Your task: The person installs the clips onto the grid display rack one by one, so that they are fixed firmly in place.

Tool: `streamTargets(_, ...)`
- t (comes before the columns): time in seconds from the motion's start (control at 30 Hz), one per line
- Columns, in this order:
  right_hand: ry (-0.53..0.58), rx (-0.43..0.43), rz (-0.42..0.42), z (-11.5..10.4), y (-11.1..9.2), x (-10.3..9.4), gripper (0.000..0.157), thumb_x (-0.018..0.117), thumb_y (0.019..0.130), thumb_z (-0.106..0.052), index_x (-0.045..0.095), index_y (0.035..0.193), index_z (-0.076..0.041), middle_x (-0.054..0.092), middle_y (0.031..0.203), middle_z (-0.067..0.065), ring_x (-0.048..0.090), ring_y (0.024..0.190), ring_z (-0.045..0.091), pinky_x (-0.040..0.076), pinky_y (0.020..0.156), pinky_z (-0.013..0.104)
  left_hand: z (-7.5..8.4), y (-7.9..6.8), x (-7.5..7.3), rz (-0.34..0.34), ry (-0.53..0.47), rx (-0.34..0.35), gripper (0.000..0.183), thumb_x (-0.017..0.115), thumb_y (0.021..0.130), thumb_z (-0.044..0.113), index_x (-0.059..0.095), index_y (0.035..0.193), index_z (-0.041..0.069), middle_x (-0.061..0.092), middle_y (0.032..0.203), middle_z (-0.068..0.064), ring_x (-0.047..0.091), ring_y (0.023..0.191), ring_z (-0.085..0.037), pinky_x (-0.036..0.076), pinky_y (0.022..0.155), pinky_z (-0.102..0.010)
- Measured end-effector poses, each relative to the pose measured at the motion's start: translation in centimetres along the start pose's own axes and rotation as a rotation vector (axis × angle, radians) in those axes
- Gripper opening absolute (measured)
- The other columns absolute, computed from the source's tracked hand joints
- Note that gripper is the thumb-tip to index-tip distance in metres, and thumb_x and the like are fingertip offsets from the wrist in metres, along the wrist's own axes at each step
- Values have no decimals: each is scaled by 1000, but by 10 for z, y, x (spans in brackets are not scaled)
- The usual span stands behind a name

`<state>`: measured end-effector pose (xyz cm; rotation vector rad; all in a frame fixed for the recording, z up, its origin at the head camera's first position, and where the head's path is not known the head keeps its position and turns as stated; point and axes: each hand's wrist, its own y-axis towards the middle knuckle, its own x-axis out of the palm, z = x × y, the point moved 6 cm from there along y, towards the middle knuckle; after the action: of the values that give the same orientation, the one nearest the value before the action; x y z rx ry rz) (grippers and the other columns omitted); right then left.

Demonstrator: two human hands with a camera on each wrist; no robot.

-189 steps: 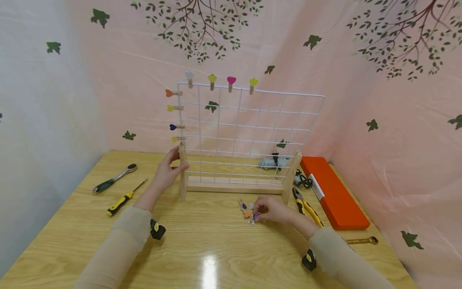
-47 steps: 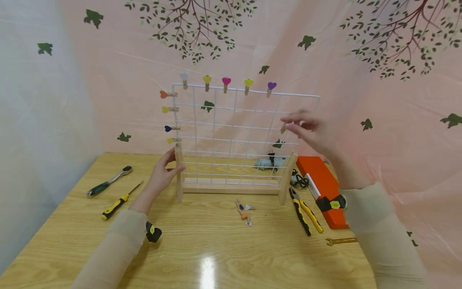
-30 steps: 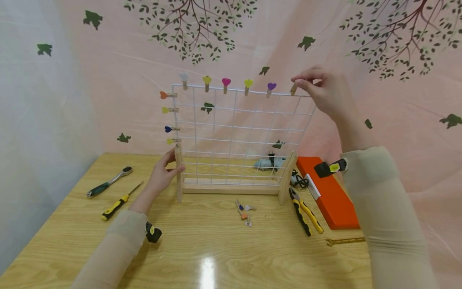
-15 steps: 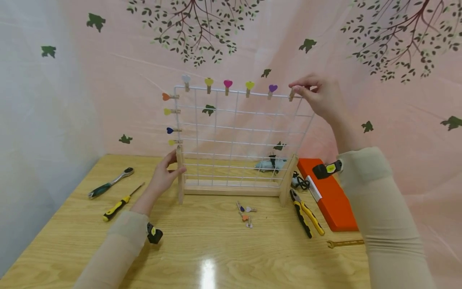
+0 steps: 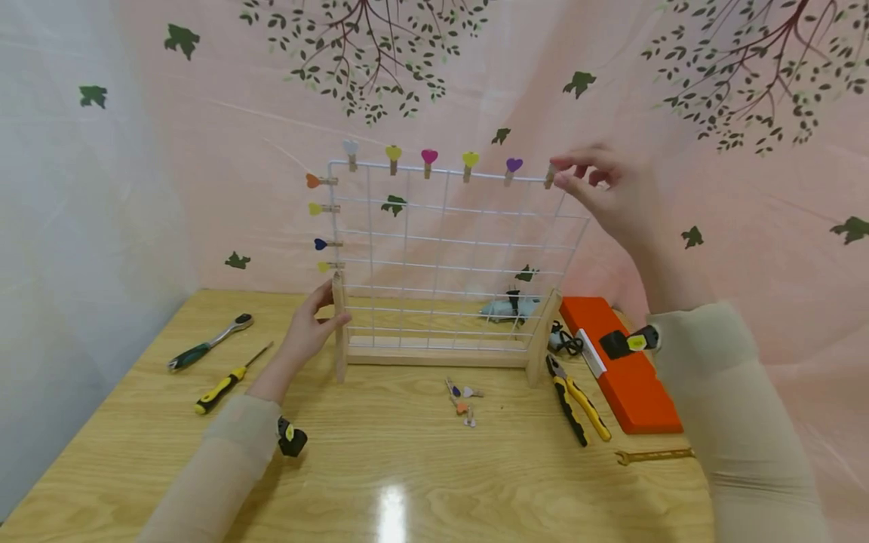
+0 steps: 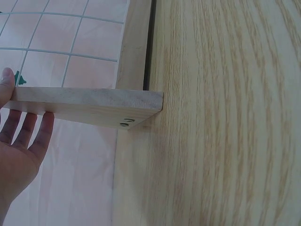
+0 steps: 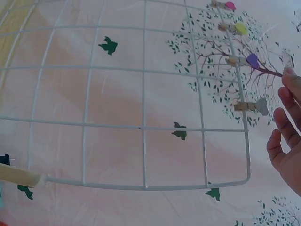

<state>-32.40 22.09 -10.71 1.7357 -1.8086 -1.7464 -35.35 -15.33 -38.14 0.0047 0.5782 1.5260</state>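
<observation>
While right fingers [image 7: 284,119] spread beside a clip [image 7: 250,107] (heart [image 7: 262,107] hidden, head view), left fingers [image 6: 43,133] grip a post [image 6: 84,97]

My head camera looked forward and down over the tabletop [image 5: 407,475]; my left wrist's, tipped sideways, sat near the wooden leg [image 6: 87,100]; my right wrist's faced the wire grid [image 7: 144,71] all three shared.

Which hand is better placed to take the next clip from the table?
Probably the right hand: it looks free, while the left hand, though nearer the loose clips, grips the wooden upright.
</observation>
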Motion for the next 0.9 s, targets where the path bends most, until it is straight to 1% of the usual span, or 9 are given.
streamTargets(0.1, 37, -59, -57, -19, -17, 11, 23, 62, 83, -8, 64, 104, 0, 59, 97, 11, 44, 82, 16, 37, 69, 21, 7, -2, 0, -3, -15, -2, 71, 62, 83, 18, 23, 142, 12, 44, 125, -20, 40, 117, -31, 43, 88, -50)
streamTargets(0.17, 70, -66, -118, -21, -30, 23, 23, 63, 82, -4, 64, 104, 1, 58, 96, 12, 45, 82, 18, 38, 69, 25, 15, -4, 0, -5, -22, -3, 71, 62, 83, 18, 23, 141, 10, 44, 125, -21, 40, 117, -33, 43, 87, -51)
streamTargets(0.33, 138, -71, -286, 12, -68, 70, 27, 65, 81, -12, 64, 108, -13, 59, 98, 1, 46, 79, 11, 39, 66, 24, 28, -8, 0, -16, -16, -12, 71, 61, 84, 16, 22, 141, 6, 43, 125, -23, 40, 117, -34, 42, 88, -50)
streamTargets(0.4, 148, -62, -343, 27, -87, 92, 27, 65, 81, -19, 64, 108, -18, 59, 98, -3, 46, 77, 8, 40, 64, 22, 27, -9, 0, -19, -17, -21, 71, 61, 84, 17, 21, 142, 6, 42, 126, -23, 39, 118, -34, 42, 88, -50)
streamTargets(0.47, 169, -43, -390, 37, -108, 112, 28, 65, 80, -22, 64, 108, -18, 61, 99, -2, 47, 76, 9, 41, 63, 25, 24, -8, 0, -21, -24, -26, 72, 61, 84, 18, 21, 142, 7, 42, 126, -23, 39, 118, -35, 42, 88, -51)
streamTargets(0.53, 158, -15, -429, 45, -129, 132, 28, 65, 79, -28, 65, 106, -21, 61, 99, -4, 47, 75, 8, 42, 62, 25, 18, -6, 0, -19, -21, -30, 72, 62, 83, 20, 21, 142, 11, 43, 126, -21, 39, 119, -33, 43, 88, -49)
streamTargets(0.7, 175, 14, -517, 64, -176, 177, 28, 67, 78, -30, 66, 104, -19, 61, 98, -4, 48, 72, 8, 42, 57, 23, 5, -1, 0, -7, -2, -12, 70, 62, 84, 19, 23, 142, 17, 45, 125, -18, 40, 118, -30, 45, 86, -47)
streamTargets(0.8, 198, 30, -569, 75, -197, 198, 28, 69, 77, -24, 67, 103, -15, 62, 93, 0, 47, 69, 10, 41, 55, 22, 4, -1, 0, -5, -5, 3, 69, 61, 84, 16, 23, 142, 16, 45, 124, -18, 41, 117, -30, 44, 87, -48)
streamTargets(0.9, 229, 64, -632, 86, -213, 215, 28, 69, 77, -20, 66, 104, -12, 62, 90, 0, 49, 68, 10, 42, 55, 21, 9, -4, 1, -9, -9, 7, 69, 61, 84, 14, 23, 142, 13, 46, 123, -20, 41, 116, -32, 43, 87, -50)
